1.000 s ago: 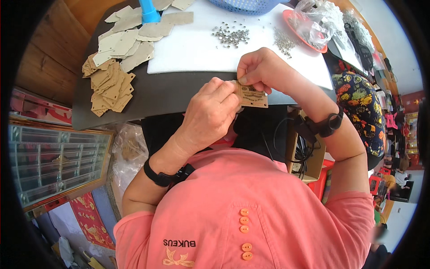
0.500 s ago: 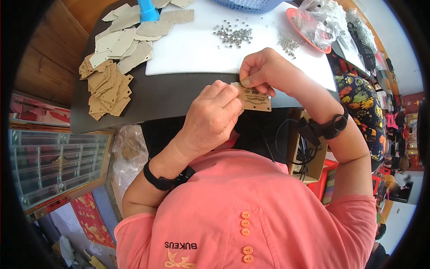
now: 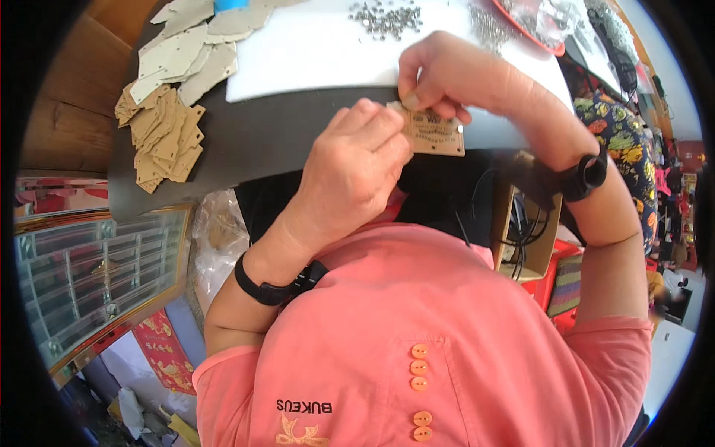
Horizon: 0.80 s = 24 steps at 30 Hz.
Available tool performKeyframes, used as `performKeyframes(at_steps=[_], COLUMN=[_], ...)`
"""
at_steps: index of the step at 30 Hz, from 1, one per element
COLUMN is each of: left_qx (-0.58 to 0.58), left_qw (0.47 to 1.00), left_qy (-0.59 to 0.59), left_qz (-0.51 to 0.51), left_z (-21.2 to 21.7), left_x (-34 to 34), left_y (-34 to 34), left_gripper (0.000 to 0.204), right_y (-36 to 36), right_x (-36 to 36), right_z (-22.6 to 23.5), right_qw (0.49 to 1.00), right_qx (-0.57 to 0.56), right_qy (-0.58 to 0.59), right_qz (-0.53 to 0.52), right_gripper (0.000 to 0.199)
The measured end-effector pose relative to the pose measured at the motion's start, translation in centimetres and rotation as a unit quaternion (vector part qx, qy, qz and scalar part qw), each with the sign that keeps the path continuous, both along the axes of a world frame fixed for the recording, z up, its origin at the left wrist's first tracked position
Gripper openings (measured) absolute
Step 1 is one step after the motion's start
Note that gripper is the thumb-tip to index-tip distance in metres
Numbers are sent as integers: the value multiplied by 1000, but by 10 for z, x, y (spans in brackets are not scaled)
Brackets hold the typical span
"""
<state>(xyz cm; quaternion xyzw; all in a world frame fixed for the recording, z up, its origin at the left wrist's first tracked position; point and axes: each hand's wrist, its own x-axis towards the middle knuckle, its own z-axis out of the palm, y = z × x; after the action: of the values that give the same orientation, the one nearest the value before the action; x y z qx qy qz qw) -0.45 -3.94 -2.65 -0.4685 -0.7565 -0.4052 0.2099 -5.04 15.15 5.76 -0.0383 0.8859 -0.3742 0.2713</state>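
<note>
A brown printed tag (image 3: 436,139) with small holes at its corners is held at the table's near edge. My left hand (image 3: 351,160) is closed on its left side, the fingers curled and partly hiding it. Against the far edge of the tag, the thumb and fingers of my right hand (image 3: 456,78) are pinched together. Any small part between them is hidden. A silver dot shows at the tag's right side, near my right fingers. To the left lies a pile of brown tags (image 3: 165,141), with larger pale pieces (image 3: 175,56) behind it.
Small metal pieces (image 3: 387,20) lie on a white board (image 3: 313,63), with finer ones (image 3: 490,28) beside a red dish (image 3: 553,49) at the right. A cardboard box (image 3: 542,242) with black cables stands below the table (image 3: 275,134). A glass-fronted cabinet (image 3: 104,272) is at lower left.
The view has shifted, so the table and tag appear higher in the picture. Both hands keep their hold on the tag, and the right wrist has moved slightly outward.
</note>
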Motion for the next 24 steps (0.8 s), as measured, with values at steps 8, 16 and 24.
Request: performKeyframes(at_steps=[8,16,24], left_qx=[-4,-22,-108], left_qw=[1000,999,983], left_qy=[-19,-10,-31], left_qz=[14,31,142], left_z=[-10,-19,-16], left_x=[-7,-11,-11], left_y=[-3,-8,5], left_gripper=[16,22,59], right_y=[1,26,26], right_x=[-5,40,76], right_z=[-20,-28,-68], right_qw=[999,949,830], right_qx=[-9,22,199], right_qy=[37,313,510], right_qz=[18,-22,107], right_gripper=[9,20,48])
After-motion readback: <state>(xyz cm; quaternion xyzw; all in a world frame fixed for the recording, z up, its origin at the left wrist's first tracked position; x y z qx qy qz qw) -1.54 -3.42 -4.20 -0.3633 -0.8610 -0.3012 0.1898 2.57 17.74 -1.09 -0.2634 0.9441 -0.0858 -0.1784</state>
